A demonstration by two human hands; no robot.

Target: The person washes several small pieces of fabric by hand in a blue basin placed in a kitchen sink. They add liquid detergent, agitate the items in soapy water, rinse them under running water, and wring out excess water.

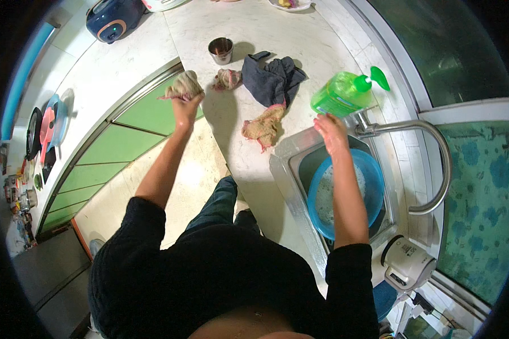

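Observation:
My left hand (pixel 185 111) grips a crumpled beige rag (pixel 183 86) with pinkish edges, raised in front of the green cabinet. Above the sink's far rim, my right hand (pixel 333 134) holds nothing, its fingers partly spread. Its fingertips are close to a green pump soap bottle (pixel 337 94); whether they touch it I cannot tell. Below my right forearm, a blue plastic basin (pixel 379 182) of sudsy water (pixel 326 190) sits in the steel sink (pixel 286 163). On the counter lie a dark grey cloth (pixel 267 80), a tan rag (pixel 264 127) against it, and a small bunched rag (pixel 227 79).
A steel cup (pixel 221 51) stands beyond the rags. The curved faucet (pixel 443 169) arches at the sink's right. A pale electric appliance (pixel 409 262) stands near the sink's near corner. A blue rice cooker (pixel 116 19) and a pink utensil (pixel 46 129) are on the left counter.

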